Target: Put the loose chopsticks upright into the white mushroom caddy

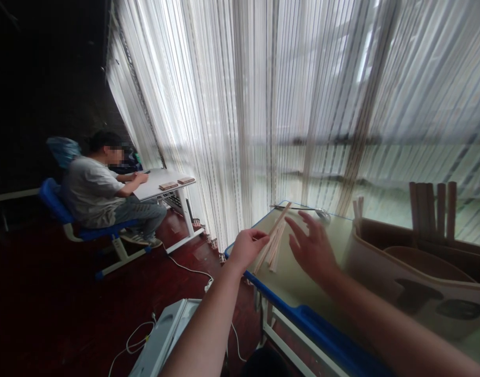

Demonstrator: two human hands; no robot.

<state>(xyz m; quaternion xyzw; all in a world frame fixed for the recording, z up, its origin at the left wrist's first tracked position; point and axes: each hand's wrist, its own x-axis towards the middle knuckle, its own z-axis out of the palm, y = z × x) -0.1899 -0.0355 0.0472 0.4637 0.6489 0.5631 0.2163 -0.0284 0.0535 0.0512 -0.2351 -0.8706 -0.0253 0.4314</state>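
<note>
My left hand [248, 249] is closed in a pinch over the left side of the table, with a long wooden chopstick [280, 218] at its fingertips. More chopsticks [276, 246] lie in a loose bundle on the pale tabletop [298, 280], just right of that hand. To the right of the bundle, my right hand [314, 247] hovers with fingers spread, slightly blurred and holding nothing. Behind it a metal spoon or ladle [322, 213] rests near the table's far edge; its bowl is partly hidden by my fingers.
A beige bin [416, 298] stands on the right of the table, several wooden sticks [432, 212] upright in it. Curtains [255, 104] hang behind. At left a seated person [102, 183] is at a white table [157, 183]. Cables [191, 268] and a grey-white box [167, 335] are on the floor.
</note>
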